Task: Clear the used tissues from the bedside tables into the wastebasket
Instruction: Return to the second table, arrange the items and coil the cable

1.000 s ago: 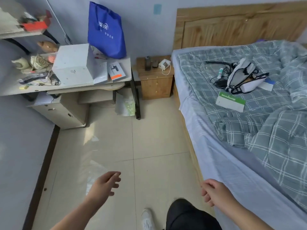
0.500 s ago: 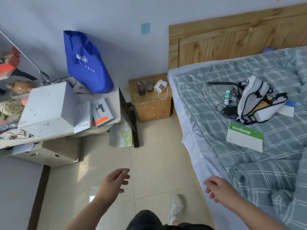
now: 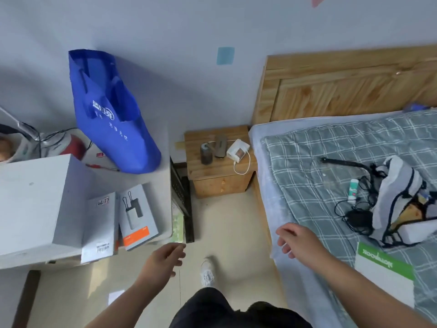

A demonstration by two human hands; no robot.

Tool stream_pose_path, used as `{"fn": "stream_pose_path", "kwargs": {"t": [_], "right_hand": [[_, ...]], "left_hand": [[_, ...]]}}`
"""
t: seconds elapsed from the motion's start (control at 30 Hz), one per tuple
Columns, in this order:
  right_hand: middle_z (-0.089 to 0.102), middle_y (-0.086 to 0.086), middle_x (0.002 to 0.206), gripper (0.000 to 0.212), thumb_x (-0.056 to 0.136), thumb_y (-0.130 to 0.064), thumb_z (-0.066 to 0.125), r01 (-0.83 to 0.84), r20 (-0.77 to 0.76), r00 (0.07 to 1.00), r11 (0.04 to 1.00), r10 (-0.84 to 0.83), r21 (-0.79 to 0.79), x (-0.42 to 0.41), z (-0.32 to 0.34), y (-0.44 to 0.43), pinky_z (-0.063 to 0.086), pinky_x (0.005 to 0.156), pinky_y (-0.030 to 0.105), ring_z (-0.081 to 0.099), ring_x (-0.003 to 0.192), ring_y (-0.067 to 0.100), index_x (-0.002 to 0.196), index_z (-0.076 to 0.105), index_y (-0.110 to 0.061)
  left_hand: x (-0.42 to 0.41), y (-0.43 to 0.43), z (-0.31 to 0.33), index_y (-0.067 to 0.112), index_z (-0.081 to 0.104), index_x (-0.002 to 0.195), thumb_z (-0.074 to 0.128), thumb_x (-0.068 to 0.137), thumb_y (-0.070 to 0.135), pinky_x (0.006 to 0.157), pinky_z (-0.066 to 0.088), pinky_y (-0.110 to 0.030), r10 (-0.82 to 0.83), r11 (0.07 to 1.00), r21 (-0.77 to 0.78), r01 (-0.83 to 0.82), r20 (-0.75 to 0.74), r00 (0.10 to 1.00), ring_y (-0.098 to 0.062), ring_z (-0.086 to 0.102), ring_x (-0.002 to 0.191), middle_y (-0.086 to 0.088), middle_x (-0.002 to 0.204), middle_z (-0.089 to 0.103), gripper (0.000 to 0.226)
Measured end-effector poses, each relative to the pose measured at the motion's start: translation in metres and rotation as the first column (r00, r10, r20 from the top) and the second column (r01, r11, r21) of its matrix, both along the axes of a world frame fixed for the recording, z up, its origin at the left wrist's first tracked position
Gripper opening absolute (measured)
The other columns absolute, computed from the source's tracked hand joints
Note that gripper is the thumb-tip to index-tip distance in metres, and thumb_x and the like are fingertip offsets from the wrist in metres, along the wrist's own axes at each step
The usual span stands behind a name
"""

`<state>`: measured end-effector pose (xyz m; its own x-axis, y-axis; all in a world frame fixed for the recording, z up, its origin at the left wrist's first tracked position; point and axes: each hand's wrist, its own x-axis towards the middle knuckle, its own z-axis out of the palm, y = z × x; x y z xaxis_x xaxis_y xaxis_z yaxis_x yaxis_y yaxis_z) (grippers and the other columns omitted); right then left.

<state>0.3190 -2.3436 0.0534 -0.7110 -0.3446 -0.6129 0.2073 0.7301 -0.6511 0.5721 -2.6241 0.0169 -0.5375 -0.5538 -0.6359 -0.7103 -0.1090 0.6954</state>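
Bedside table (image 3: 220, 185) dead ahead, well beyond fingers, between both hands; left hand (image 3: 163, 259), right hand (image 3: 296, 240) loose, empty, neither plainly nearer; tissue not discernible on top; wastebasket unseen

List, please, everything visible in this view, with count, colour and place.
bedside table: 1, light wood, between desk and bed
cylinder: 1, dark grey, on bedside table
device with cable: 1, white, on bedside table
tote bag: 1, blue, on desk
large box: 1, white, on desk
flat boxes: 2, grey-white, desk edge
bed: 1, grey check cover, right
pouch: 1, white, dark-trimmed, on bed
shoe: 1, white, on floor
left hand: 1, open, empty, above floor
right hand: 1, open, empty, beside bed
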Motion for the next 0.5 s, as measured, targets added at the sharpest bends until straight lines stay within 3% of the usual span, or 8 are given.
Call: {"fn": "stream_pose_path", "kwargs": {"t": [0.13, 0.27, 0.4, 0.5], "right_hand": [[0.076, 0.005, 0.084, 0.016, 0.102, -0.024, 0.059, 0.023, 0.042, 0.999, 0.997, -0.026, 0.074, -0.035, -0.009, -0.019, 0.053, 0.064, 0.033, 0.068, 0.067, 0.019, 0.094, 0.072, -0.019], [0.075, 0.006, 0.078, 0.017, 0.101, -0.02, 0.059, 0.055, 0.07, 0.996, 0.992, -0.063, 0.117, -0.074, -0.023, -0.031, 0.052, 0.059, 0.034, 0.066, 0.061, 0.018, 0.091, 0.071, -0.014], [0.075, 0.008, 0.075, 0.017, 0.1, -0.019, 0.06, 0.073, 0.085, 0.993, 0.989, -0.085, 0.127, -0.128, -0.041, -0.047, 0.052, 0.055, 0.031, 0.065, 0.057, 0.017, 0.089, 0.072, -0.013], [0.073, 0.008, 0.071, 0.016, 0.1, -0.017, 0.062, 0.074, 0.114, 0.99, 0.991, -0.087, 0.115, -0.18, -0.057, -0.065, 0.049, 0.053, 0.032, 0.063, 0.053, 0.016, 0.089, 0.072, -0.011]], "left_hand": [[-0.073, -0.062, 0.013, 0.03, 0.078, 0.102, 0.062, 0.105, 0.032, 0.07, 0.059, -0.033, -0.077, 0.997, -0.009, 0.077, -0.025, 0.997, -0.013, 0.074, 0.083, 0.01, 0.092, 0.08, 0.017], [-0.142, -0.107, 0.022, 0.03, 0.078, 0.107, 0.061, 0.106, 0.03, 0.074, 0.059, -0.036, -0.106, 0.994, -0.02, 0.105, -0.047, 0.993, -0.017, 0.075, 0.089, 0.003, 0.095, 0.081, 0.017], [-0.206, -0.14, 0.021, 0.035, 0.075, 0.111, 0.059, 0.107, 0.034, 0.076, 0.061, -0.036, -0.118, 0.992, -0.057, 0.115, -0.05, 0.992, -0.007, 0.077, 0.085, 0.005, 0.099, 0.082, 0.016], [-0.25, -0.149, 0.016, 0.038, 0.073, 0.113, 0.058, 0.107, 0.038, 0.079, 0.063, -0.035, -0.089, 0.994, -0.061, 0.087, -0.036, 0.995, -0.012, 0.077, 0.092, 0.007, 0.102, 0.081, 0.016]]}}
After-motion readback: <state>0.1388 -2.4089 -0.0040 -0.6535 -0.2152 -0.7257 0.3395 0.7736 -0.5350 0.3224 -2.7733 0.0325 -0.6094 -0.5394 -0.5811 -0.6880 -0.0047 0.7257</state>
